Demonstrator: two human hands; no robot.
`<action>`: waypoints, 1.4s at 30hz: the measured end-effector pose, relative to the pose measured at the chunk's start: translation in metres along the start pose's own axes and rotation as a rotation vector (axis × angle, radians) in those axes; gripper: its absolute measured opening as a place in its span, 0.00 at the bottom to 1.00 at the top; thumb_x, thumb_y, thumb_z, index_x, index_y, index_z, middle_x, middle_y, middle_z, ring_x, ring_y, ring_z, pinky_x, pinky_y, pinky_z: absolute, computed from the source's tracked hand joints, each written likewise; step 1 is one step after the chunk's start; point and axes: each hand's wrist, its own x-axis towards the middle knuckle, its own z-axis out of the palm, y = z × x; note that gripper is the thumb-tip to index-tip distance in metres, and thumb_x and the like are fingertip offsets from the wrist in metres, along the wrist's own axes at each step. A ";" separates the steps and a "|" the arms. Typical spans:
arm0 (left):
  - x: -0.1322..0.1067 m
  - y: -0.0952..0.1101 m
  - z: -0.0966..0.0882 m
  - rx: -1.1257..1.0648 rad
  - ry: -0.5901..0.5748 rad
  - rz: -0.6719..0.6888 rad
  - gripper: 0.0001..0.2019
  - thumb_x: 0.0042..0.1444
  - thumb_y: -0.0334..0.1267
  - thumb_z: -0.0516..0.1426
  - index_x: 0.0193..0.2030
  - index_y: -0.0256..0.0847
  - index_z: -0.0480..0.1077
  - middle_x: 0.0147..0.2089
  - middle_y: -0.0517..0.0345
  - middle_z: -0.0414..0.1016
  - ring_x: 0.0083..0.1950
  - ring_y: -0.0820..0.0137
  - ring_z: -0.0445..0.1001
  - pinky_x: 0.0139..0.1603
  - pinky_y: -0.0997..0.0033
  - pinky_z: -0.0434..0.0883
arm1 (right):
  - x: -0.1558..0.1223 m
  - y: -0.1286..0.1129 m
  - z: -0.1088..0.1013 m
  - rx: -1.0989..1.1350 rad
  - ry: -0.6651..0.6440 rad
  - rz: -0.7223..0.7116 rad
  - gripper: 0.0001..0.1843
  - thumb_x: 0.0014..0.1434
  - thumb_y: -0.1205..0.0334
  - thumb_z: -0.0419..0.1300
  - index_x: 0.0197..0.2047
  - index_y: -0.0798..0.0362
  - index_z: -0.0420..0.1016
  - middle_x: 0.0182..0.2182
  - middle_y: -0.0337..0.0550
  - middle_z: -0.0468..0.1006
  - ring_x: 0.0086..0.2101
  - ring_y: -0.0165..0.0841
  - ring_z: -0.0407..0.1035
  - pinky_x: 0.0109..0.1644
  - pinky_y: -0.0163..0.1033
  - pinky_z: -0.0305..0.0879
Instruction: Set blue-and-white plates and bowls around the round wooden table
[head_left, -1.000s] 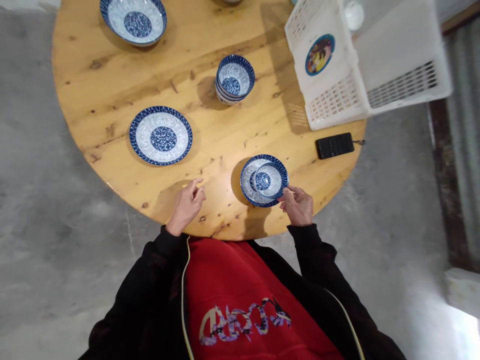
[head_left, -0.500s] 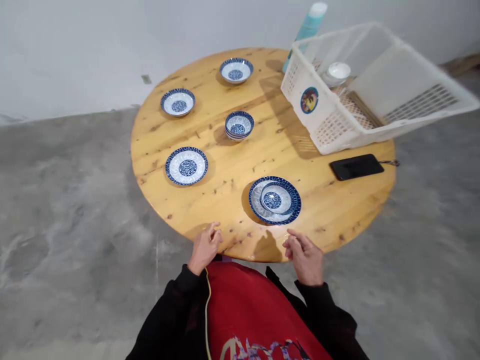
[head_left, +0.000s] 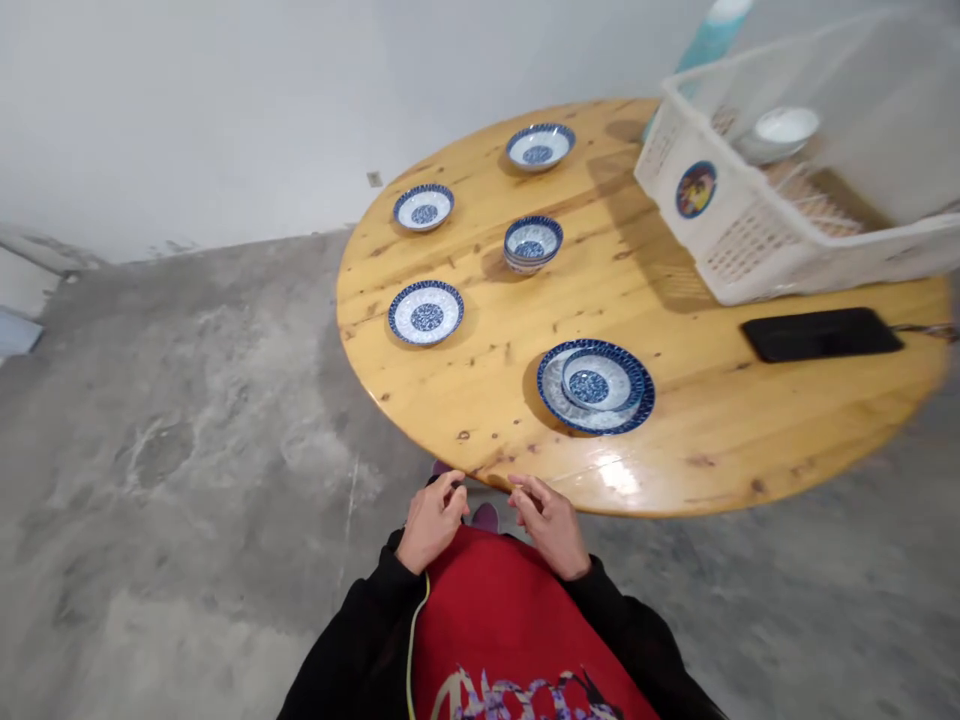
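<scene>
My left hand (head_left: 434,520) hovers at the near edge of the round wooden table (head_left: 480,400), fingers loosely bent and apart, holding nothing. My right hand (head_left: 550,524) is beside it, also empty, its fingers slightly curled and spread. Closest to them is a blue-and-white plate (head_left: 553,394) with a small bowl (head_left: 615,378) resting on it. Farther left lies a flat patterned plate (head_left: 406,318). A small stack of bowls (head_left: 532,245) stands near the middle. Two shallow dishes, one at the left rim (head_left: 424,208) and another at the back (head_left: 540,147), share the blue pattern.
A white plastic basket (head_left: 739,245) stands at the back right, with white bowls (head_left: 784,130) and a bundle of sticks inside. Behind it leans a teal-and-white cylinder (head_left: 709,45). A black phone (head_left: 825,333) with a strap lies at the right. Grey concrete floor (head_left: 225,400) surrounds the table.
My view has turned left, so the table and dishes appear farther right. Both hands have drawn back to the table's near edge and closer together. The dishes keep their arrangement.
</scene>
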 end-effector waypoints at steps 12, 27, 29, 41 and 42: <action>0.031 -0.021 -0.065 -0.112 -0.018 0.091 0.24 0.62 0.49 0.49 0.55 0.35 0.73 0.30 0.57 0.77 0.26 0.69 0.73 0.31 0.70 0.69 | 0.032 -0.019 0.062 0.268 0.180 -0.001 0.19 0.47 0.54 0.62 0.42 0.52 0.75 0.27 0.41 0.79 0.28 0.38 0.75 0.38 0.44 0.73; 0.069 -0.146 -0.279 -0.177 0.223 0.014 0.34 0.54 0.64 0.53 0.52 0.33 0.73 0.27 0.57 0.76 0.27 0.65 0.73 0.32 0.65 0.73 | 0.105 -0.098 0.273 0.499 0.181 0.137 0.17 0.39 0.61 0.63 0.36 0.54 0.75 0.24 0.39 0.81 0.24 0.33 0.75 0.28 0.35 0.67; 0.077 -0.151 -0.291 -0.174 0.201 0.017 0.35 0.54 0.65 0.53 0.52 0.33 0.74 0.28 0.56 0.76 0.28 0.65 0.74 0.33 0.65 0.74 | 0.108 -0.103 0.286 0.500 0.213 0.135 0.16 0.39 0.61 0.63 0.35 0.54 0.76 0.23 0.39 0.80 0.23 0.32 0.75 0.28 0.35 0.67; 0.179 -0.125 -0.311 -0.152 -0.005 0.130 0.35 0.55 0.67 0.53 0.51 0.35 0.75 0.28 0.55 0.76 0.26 0.66 0.74 0.30 0.66 0.74 | 0.169 -0.125 0.257 0.440 0.601 0.002 0.16 0.44 0.53 0.67 0.35 0.53 0.76 0.26 0.41 0.81 0.25 0.35 0.76 0.32 0.41 0.75; 0.193 -0.122 -0.314 -0.133 -0.015 0.146 0.34 0.56 0.65 0.53 0.51 0.35 0.75 0.28 0.56 0.76 0.26 0.66 0.74 0.31 0.66 0.74 | 0.181 -0.129 0.243 0.424 0.655 -0.026 0.19 0.44 0.51 0.67 0.36 0.54 0.76 0.28 0.42 0.81 0.25 0.35 0.76 0.33 0.42 0.75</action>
